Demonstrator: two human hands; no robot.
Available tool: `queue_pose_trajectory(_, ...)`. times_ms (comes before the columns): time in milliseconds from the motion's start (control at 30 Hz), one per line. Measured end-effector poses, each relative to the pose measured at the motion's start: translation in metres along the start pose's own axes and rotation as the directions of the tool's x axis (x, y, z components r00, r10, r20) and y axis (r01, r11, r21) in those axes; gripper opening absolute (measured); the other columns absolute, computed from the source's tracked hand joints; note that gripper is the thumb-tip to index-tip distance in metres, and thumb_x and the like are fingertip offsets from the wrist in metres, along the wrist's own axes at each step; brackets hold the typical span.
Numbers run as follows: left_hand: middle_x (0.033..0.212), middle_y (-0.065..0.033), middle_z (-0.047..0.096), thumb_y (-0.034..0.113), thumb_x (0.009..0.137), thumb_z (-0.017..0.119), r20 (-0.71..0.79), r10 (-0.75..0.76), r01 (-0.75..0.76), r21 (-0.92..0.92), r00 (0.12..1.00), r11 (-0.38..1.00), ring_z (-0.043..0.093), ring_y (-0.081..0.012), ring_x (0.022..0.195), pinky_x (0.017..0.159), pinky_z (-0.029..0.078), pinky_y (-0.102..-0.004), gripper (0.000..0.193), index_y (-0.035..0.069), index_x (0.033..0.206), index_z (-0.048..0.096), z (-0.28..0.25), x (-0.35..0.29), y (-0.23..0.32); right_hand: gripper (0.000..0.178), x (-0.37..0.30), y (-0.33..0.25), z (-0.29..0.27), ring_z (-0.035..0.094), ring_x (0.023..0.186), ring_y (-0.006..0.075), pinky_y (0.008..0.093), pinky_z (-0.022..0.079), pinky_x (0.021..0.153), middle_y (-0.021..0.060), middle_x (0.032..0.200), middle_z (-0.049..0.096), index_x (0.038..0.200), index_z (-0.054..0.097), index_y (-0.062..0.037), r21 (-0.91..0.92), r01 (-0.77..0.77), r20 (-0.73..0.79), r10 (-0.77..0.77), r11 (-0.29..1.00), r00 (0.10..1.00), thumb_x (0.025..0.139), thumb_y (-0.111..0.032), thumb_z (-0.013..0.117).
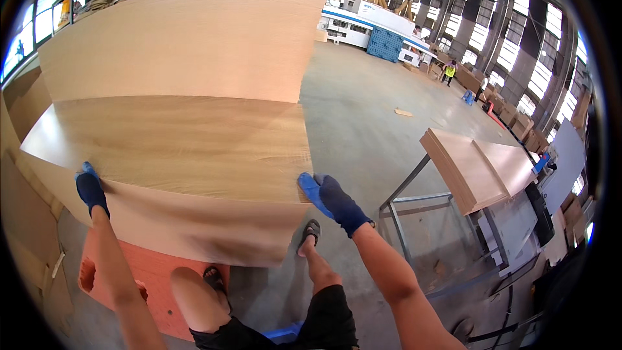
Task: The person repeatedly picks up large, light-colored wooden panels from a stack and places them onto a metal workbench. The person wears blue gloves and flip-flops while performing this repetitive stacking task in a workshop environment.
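A wide wood-grain panel (194, 139) lies in front of me, its near edge toward my body. Blue gloves cover both hands. My left hand (91, 186) is at the near edge on the left, closed on the panel with a lighter blue fingertip on top. At the near right corner my right hand (330, 199) grips the edge, its lighter blue thumb over the surface. Below the near edge hangs a pale tan sheet face (201, 223), its lower part smeared by motion. Behind the panel rises a tall pale tan board face (181, 42). The fingers underneath are hidden.
An orange platform (155, 291) with cut-outs lies under my left leg. To the right, several tan boards (479, 162) rest on a metal frame (402, 220). A white machine (369, 23) stands far back; a person in a yellow vest (449, 72) is in the distance.
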State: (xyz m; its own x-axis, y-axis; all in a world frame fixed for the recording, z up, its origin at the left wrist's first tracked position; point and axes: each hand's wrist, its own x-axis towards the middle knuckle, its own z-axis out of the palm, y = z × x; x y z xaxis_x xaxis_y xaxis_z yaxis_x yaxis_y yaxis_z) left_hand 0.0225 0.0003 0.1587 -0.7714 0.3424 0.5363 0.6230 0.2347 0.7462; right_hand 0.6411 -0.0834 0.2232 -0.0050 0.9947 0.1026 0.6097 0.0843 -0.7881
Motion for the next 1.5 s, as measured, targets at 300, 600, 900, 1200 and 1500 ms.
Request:
queue_pose_trajectory(300, 0.087, -0.0287, 0.064, 0.041, 0.095, 0.041, 0.067, 0.044, -0.047, 0.045, 0.997, 0.998, 0.060, -0.0432, 0.085, 0.075, 0.047, -0.0439, 0.055, -0.011, 0.093, 0.060, 0.009, 0.022, -0.032, 0.053, -0.003, -0.009, 0.010, 0.048, 0.063, 0.0415, 0.0425, 0.041, 0.061, 0.0266, 0.069, 0.054, 0.073, 0.053, 0.0029, -0.163, 0.126, -0.071, -0.140, 0.978, 0.988, 0.092, -0.047, 0.049)
queue_pose_trajectory(600, 0.058, -0.0139, 0.054, 0.043, 0.094, 0.043, 0.024, -0.028, 0.030, -0.104, 0.999, 0.994, 0.044, -0.0241, 0.055, 0.056, 0.038, -0.0425, 0.058, -0.006, 0.069, 0.057, 0.010, 0.026, -0.028, 0.051, -0.017, -0.015, 0.030, 0.059, 0.077, 0.0414, 0.0436, 0.047, 0.071, 0.0277, 0.078, 0.061, 0.097, 0.057, 0.0065, 0.015, -0.025, -0.207, 0.027, 1.000, 0.978, 0.091, -0.044, 0.048)
queue_pose_trajectory(900, 0.069, -0.0025, 0.053, 0.047, 0.095, 0.042, 0.205, -0.026, 0.065, -0.184, 0.978, 0.981, 0.043, -0.0162, 0.064, 0.061, 0.039, -0.0356, 0.058, -0.006, 0.074, 0.054, -0.009, 0.017, -0.014, 0.061, -0.040, -0.012, 0.063, 0.060, 0.095, 0.0406, 0.0436, 0.047, 0.084, 0.0298, 0.105, 0.060, 0.126, 0.047, 0.0096, 0.174, 0.039, -0.488, 0.052, 0.984, 0.871, 0.092, -0.041, 0.047)
queue_pose_trajectory(1200, 0.068, -0.0030, 0.050, 0.049, 0.094, 0.041, 0.220, -0.073, 0.115, -0.182, 0.973, 0.977, 0.041, -0.0177, 0.065, 0.063, 0.040, -0.0366, 0.062, -0.008, 0.071, 0.050, -0.013, 0.014, -0.005, 0.049, -0.058, -0.024, 0.053, 0.062, 0.092, 0.0379, 0.0436, 0.049, 0.079, 0.0267, 0.104, 0.061, 0.121, 0.051, 0.0074, 0.146, 0.037, -0.499, 0.042, 0.989, 0.866, 0.092, -0.033, 0.049)
queue_pose_trajectory(1500, 0.075, -0.0070, 0.059, 0.048, 0.095, 0.041, 0.225, -0.028, 0.061, -0.141, 0.974, 0.988, 0.047, -0.0188, 0.068, 0.066, 0.043, -0.0363, 0.062, -0.010, 0.086, 0.060, -0.009, 0.017, -0.017, 0.031, -0.155, 0.077, 0.128, 0.064, 0.088, 0.0297, 0.0392, 0.051, 0.076, 0.0171, 0.100, 0.066, 0.114, 0.059, -0.0030, -0.017, 0.171, -0.396, -0.164, 0.985, 0.903, 0.088, -0.021, 0.055)
